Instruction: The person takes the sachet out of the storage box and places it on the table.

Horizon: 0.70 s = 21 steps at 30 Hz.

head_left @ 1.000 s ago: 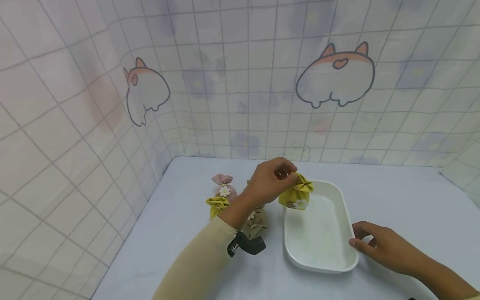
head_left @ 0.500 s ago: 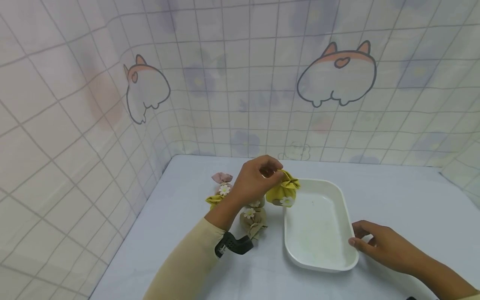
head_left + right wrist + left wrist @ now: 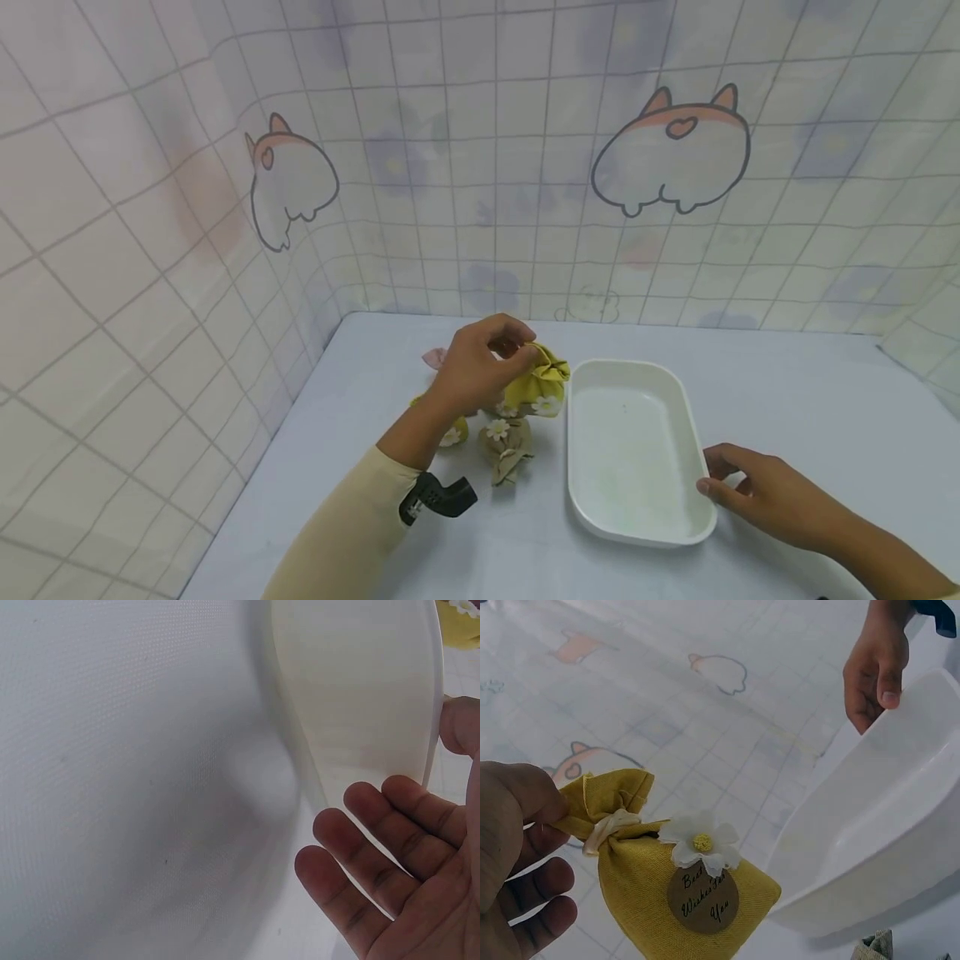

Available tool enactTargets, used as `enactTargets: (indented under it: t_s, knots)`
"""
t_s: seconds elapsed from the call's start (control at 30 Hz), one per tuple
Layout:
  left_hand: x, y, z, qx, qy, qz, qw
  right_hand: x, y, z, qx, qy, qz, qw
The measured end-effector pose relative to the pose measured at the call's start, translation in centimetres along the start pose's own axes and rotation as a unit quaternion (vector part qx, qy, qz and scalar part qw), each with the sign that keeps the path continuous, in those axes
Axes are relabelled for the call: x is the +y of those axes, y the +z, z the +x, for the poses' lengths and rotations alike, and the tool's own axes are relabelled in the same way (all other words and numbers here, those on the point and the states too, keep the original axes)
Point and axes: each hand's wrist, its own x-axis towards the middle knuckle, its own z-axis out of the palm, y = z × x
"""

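My left hand [image 3: 474, 367] pinches a yellow cloth drawstring pouch [image 3: 537, 387] by its gathered top. In the left wrist view the pouch carries a white fabric flower [image 3: 702, 841] and a round brown tag [image 3: 703, 898] reading "Best Wishes for You". It hangs just left of a white tray [image 3: 637, 458], over the other pouches. My right hand [image 3: 768, 496] holds the tray's right wall, thumb at the rim and fingers [image 3: 364, 877] along the outside. Below the left hand lie a khaki pouch [image 3: 506, 450], another yellow pouch [image 3: 454, 432] and a pink one [image 3: 433, 358], partly hidden.
A pale cloth covers the table [image 3: 810, 392]. Behind and to the left hangs a white grid-patterned curtain [image 3: 450, 167] with cartoon animal prints. A black strap mount [image 3: 438, 498] sits on the left wrist.
My left hand has moved left with the yellow pouch, from over the tray's left edge to above the other pouches. The right hand and the tray have stayed in place.
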Motion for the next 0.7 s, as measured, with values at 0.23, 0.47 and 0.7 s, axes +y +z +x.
enactTargets:
  t_s: [0.23,0.47,0.7]
  knots:
    - [-0.5,-1.3,-1.0,0.013,-0.018,0.017,0.9996,0.0,0.0,0.0,0.002,-0.001,-0.001,1.0]
    - [-0.9,-2.2,-1.9,0.021,-0.023,0.029,0.9991,0.3,0.1,-0.1,0.008,-0.016,-0.006,0.9998]
    - [-1.1,-3.1,-3.1,0.029,-0.026,0.021,0.999,0.3,0.1,0.1,0.006,-0.005,-0.006,1.0]
